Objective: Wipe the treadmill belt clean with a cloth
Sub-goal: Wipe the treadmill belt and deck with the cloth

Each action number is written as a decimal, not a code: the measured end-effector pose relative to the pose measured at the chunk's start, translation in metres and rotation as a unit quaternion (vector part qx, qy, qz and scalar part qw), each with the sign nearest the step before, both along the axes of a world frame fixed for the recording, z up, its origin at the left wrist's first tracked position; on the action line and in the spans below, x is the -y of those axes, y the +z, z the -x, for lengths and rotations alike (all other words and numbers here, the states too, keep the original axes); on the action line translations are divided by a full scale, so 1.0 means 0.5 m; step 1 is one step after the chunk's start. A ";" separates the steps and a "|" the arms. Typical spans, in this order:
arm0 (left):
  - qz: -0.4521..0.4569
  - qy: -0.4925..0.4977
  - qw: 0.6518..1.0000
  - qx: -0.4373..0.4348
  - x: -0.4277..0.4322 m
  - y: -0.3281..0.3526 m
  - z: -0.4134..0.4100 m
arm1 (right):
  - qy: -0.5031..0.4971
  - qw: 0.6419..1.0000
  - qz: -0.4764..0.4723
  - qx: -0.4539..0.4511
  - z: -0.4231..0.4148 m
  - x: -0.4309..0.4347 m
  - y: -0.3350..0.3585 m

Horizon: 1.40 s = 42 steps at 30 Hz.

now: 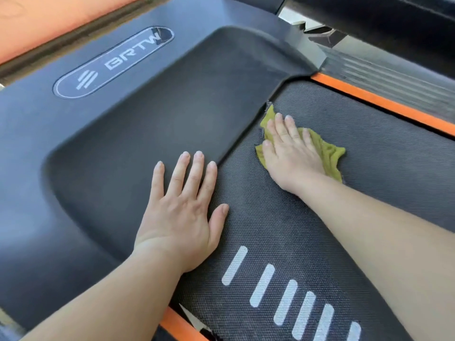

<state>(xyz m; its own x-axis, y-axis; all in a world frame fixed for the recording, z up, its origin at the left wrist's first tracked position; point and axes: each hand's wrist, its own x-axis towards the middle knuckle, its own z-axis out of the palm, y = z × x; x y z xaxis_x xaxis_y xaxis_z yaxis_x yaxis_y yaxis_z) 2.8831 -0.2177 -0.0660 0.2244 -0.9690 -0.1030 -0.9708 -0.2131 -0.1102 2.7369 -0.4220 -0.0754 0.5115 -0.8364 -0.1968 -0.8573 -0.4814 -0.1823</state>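
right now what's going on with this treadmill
A person is wiping the treadmill belt. The right hand lies flat on a yellow-green cloth and presses it onto the belt, right up against the edge of the dark motor cover. The left hand rests flat with straight fingers on that cover and its thumb over the belt, holding nothing. The cloth is at the belt's front end, well away from the white stripes nearer the person.

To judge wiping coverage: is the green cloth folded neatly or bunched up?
Bunched up: the cloth lies crumpled, edges uneven, under the flat right hand.
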 end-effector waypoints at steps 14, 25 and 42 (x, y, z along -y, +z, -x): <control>-0.042 0.003 0.999 -0.022 0.001 0.035 0.000 | 0.037 0.994 -0.086 -0.053 0.076 -0.212 0.033; 0.009 -0.004 1.000 -0.006 -0.135 0.085 -0.055 | 0.023 0.990 -0.124 -0.060 0.078 -0.196 0.038; 0.023 -0.016 1.000 0.003 -0.130 0.084 -0.055 | -0.023 0.999 -0.036 -0.020 0.006 -0.177 0.030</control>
<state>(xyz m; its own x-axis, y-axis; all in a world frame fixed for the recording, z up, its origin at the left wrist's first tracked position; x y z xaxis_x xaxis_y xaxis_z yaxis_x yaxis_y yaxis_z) 2.9107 -0.1528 -0.0241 0.1943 -0.9793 -0.0574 -0.9764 -0.1874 -0.1074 2.7340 -0.3335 -0.0603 0.4633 -0.8422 -0.2759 -0.8855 -0.4281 -0.1805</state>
